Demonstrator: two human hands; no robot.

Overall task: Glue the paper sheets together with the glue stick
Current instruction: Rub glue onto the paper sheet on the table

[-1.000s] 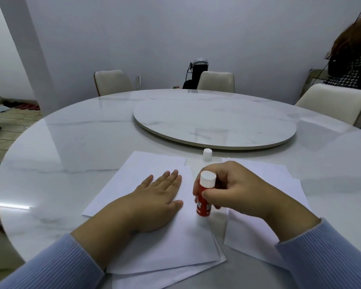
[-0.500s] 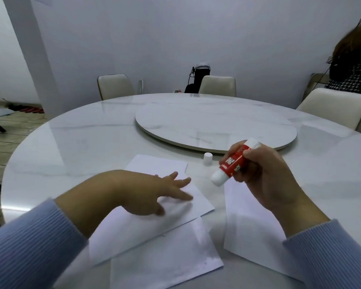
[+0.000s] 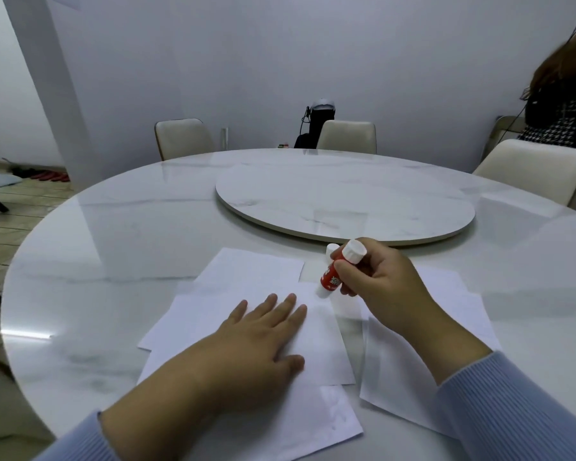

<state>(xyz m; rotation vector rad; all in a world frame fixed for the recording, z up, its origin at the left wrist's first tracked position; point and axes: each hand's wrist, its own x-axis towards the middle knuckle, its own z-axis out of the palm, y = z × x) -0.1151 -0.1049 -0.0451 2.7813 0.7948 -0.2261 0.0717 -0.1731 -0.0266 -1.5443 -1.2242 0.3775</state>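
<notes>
While left hand (image 3: 256, 341) lies flat on top sheet (image 3: 320, 341), fingers straight, right hand (image 3: 379, 284) fingers grip tilted glue stick (image 3: 338, 269).

The left hand (image 3: 260, 344) has been laid flat again on the top paper sheet (image 3: 316, 341), fingers straight, after having been lifted and turned sideways half a second ago. That sheet has been squared up over the pile, no longer skewed. The glue stick (image 3: 338, 272), gripped in the right hand (image 3: 379, 287), has been lowered from mid-air until its white lower end meets the sheet's far right corner, tilted, knob upward.
</notes>
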